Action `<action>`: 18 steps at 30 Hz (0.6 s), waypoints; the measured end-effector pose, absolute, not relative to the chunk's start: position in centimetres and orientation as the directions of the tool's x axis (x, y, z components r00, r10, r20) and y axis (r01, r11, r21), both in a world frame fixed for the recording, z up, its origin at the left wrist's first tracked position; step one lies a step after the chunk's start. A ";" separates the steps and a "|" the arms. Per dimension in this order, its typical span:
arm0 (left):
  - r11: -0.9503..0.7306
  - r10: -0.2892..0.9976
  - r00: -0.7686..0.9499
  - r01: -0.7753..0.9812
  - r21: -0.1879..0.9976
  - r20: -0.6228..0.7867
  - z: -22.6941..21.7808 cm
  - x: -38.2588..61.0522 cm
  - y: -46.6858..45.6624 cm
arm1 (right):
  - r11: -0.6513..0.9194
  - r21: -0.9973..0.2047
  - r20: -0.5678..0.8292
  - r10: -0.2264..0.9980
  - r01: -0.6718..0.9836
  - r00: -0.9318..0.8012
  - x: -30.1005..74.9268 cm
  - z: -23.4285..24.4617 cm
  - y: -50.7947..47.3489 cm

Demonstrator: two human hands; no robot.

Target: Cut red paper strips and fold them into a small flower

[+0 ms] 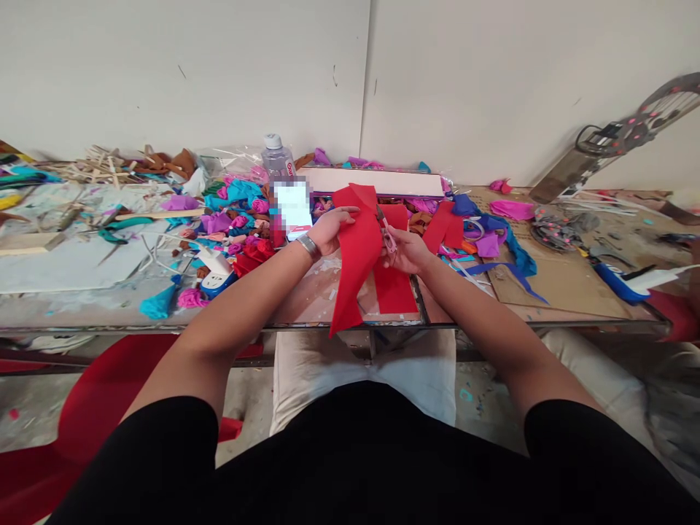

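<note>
My left hand (335,227) grips the upper edge of a long strip of red felt (354,262) that hangs down over the table's front edge. My right hand (405,249) is closed on small pink-handled scissors (386,232), whose blades meet the red felt near its top. A second red felt sheet (394,286) lies flat on the table under my right hand. A metal bracelet (309,246) sits on my left wrist.
Heaps of pink, purple, blue and red felt scraps (240,211) cover the table's middle. A water bottle (276,160), a white box (377,182), a white power strip (216,275) and a blue glue gun (623,283) stand around. A red plastic chair (103,408) is at lower left.
</note>
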State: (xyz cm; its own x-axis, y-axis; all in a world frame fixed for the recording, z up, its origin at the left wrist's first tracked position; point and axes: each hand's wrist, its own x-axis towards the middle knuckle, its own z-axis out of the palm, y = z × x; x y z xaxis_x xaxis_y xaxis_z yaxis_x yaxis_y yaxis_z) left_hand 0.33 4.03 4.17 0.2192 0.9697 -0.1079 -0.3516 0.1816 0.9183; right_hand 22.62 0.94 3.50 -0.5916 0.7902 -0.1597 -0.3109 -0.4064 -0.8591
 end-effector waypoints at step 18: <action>0.049 0.997 -0.034 -0.347 0.937 -0.064 4.5 -0.4 5.0 | -0.467 -0.809 -0.060 0.671 -0.358 -0.739 23.3 3.4 0.7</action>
